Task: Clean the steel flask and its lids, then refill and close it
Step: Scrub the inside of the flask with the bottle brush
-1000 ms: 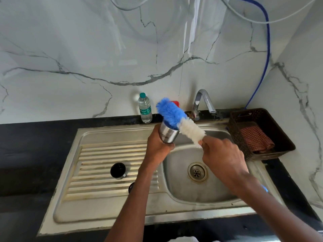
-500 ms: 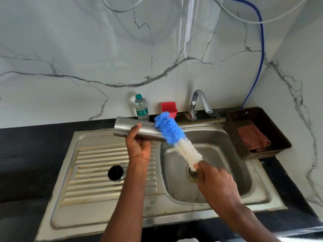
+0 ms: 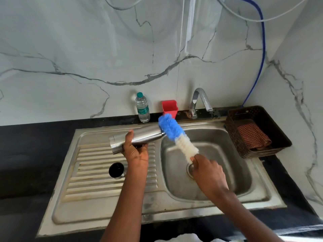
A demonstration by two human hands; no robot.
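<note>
Step in hand: scrubbing the steel flask (image 3: 138,137) at its neck with the bottle brush (image 3: 176,137); judged early in the task, refilling and closing not yet begun.
Flask position: held lying nearly level above the sink (image 3: 90,213), over the boundary between drainboard and basin, mouth toward the right.
Left hand (image 3: 135,151): fingers and thumb wrapped round the flask's lower body, a firm grasp.
Right hand (image 3: 208,170): closed round the brush just below the white bristles, over the basin drain.
Brush contact: blue bristles lie against the mouth; whether any enter the opening cannot be told, as the bristles hide it.
Lid: one dark lid (image 3: 116,170) stands on the drainboard, toward the left edge, apart from the flask.
Advice: align the brush with the flask's axis before pushing in; keep the mouth over the basin so runoff drains.
Change from half a second ago: flask and brush sit much as then, with the flask tilted slightly more, mouth end higher.
</note>
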